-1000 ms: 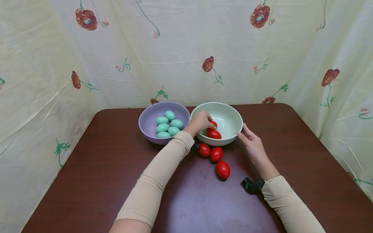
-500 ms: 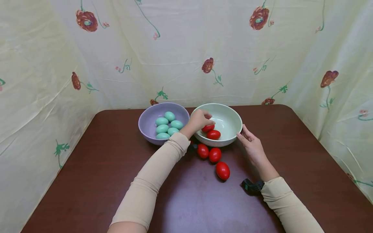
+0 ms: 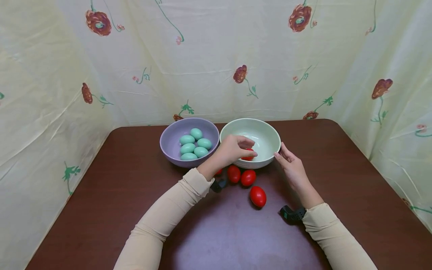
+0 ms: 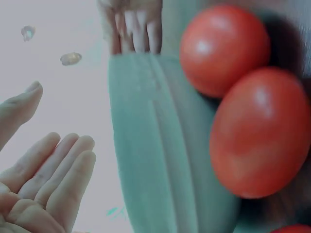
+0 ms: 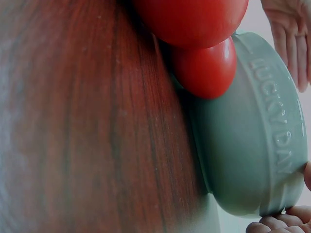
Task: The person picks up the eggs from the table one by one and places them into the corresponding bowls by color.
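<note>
My left hand (image 3: pixel 233 150) is over the near left part of the pale green bowl (image 3: pixel 270 138). In the left wrist view its thumb (image 4: pixel 29 102) and fingers stand apart with nothing between them. A red egg (image 3: pixel 249 156) inside the bowl shows partly below that hand, which hides the bowl's left inside. My right hand (image 3: pixel 293 168) holds the bowl at its right side, thumb at the rim and fingers against the outer wall. In front of the bowl lie red eggs (image 3: pixel 248 177), some against its wall in the wrist views.
Left of the green bowl stands a purple bowl (image 3: pixel 165 150) with several turquoise eggs (image 3: pixel 188 148). Another red egg (image 3: pixel 258 197) lies nearer on the dark brown table (image 3: pixel 101 210). A flowered curtain (image 3: pixel 202 56) hangs behind and at both sides.
My left hand has let go of a red egg in the green bowl and shifted toward the bowl's near rim. The right hand keeps its place on the bowl.
</note>
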A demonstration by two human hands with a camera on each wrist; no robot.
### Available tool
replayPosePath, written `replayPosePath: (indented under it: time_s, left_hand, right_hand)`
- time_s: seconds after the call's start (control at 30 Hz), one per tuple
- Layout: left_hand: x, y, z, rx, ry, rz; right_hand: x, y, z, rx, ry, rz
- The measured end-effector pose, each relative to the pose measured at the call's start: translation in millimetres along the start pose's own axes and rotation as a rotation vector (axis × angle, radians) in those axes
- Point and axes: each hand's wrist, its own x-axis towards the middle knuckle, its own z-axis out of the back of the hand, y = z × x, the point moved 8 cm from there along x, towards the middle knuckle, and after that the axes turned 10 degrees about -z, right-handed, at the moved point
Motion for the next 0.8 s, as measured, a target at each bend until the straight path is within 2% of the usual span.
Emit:
replayPosePath:
  time_s: [0.17, 0.4, 0.63, 0.8]
  left_hand:
    - [-18.3, -3.5, -11.7, -0.047, 0.015, -0.008]
    - [-41.2, -2.2, -31.5, -0.058, 0.066, 0.018]
    - [-54.4, 1.6, -53.7, -0.048, 0.147, 0.002]
    - [-59.1, 4.5, -65.3, -0.046, 0.178, -0.006]
  right_hand:
    - [0, -1, -1, -0.003, 0.002, -0.001]
    - [-2, 1, -2, -0.018, -0.003, -0.005]
    - [-1, 2, -2, -0.040, -0.002, -0.004]
    - [0, 1, -1, -0.032, -0.004, -0.007]
